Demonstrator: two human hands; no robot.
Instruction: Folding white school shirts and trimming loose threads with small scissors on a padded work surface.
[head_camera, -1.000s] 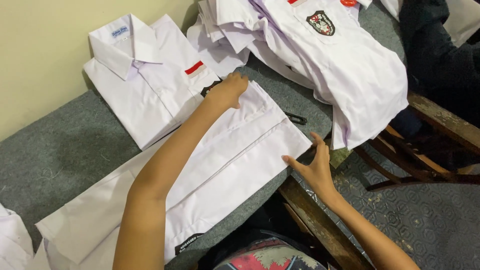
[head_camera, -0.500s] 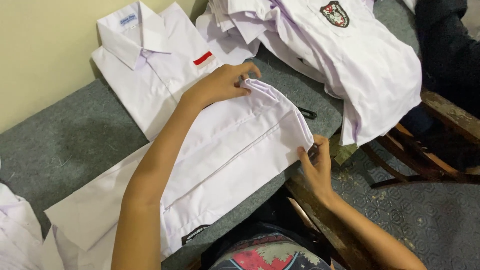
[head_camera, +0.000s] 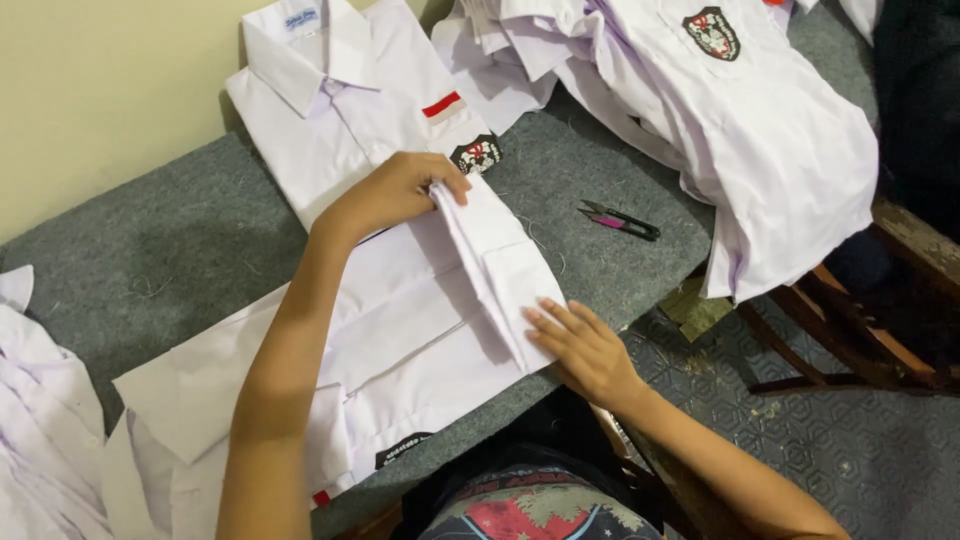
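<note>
White shirt (head_camera: 400, 340) lies face down across the grey table (head_camera: 170, 240), its lower end turned up into a fold. Left hand (head_camera: 395, 190) has fingers closed on the far end of that fold; right hand (head_camera: 585, 350) rests flat, fingers apart, pressing the near end at the table edge (gripping nothing). A folded shirt (head_camera: 340, 100) lies just beyond the left hand, a loose pile (head_camera: 740, 120) is at upper right, and snips (head_camera: 620, 220) sit on the felt between.

shirt pile (head_camera: 760, 130) cut by top edge, folded shirt's (head_camera: 340, 110) lower half under left hand (head_camera: 395, 190)
</note>
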